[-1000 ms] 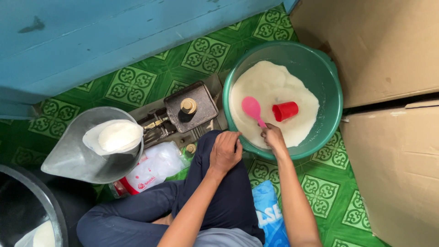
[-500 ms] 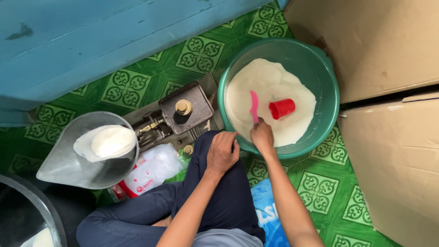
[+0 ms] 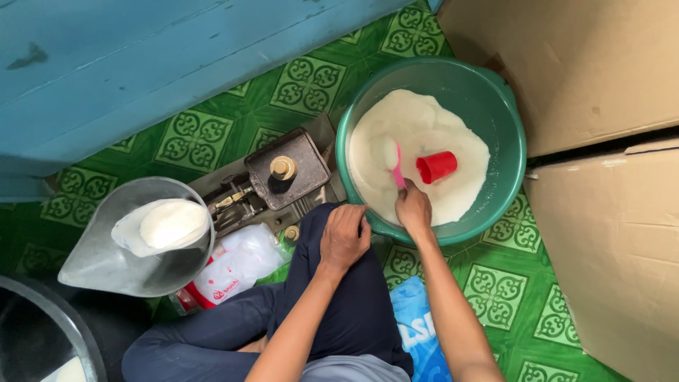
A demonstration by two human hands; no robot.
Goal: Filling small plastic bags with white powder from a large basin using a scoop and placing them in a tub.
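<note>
Right now, right hand: fingers curled tight round the handle of a pink scoop, whose head is buried in white powder and heaped with it. Left hand: fingers loosely bent, close together, resting palm-down on the person's own knee in dark blue trousers; it holds nothing. The scoop sits in the powder filling the bottom of a green plastic basin, toward the near-left part of the pile. Red cup lies on its side in the powder just right of the scoop, close to the right hand, not touching it as far as I can tell. Basin stands on a green patterned floor. Left of the basin, a dark balance scale with a brass weight on top. Further left, a metal scale pan carrying a filled clear bag of powder. Stack of empty plastic bags lies by the knee. Cardboard boxes to the right, blue wall behind.
</note>
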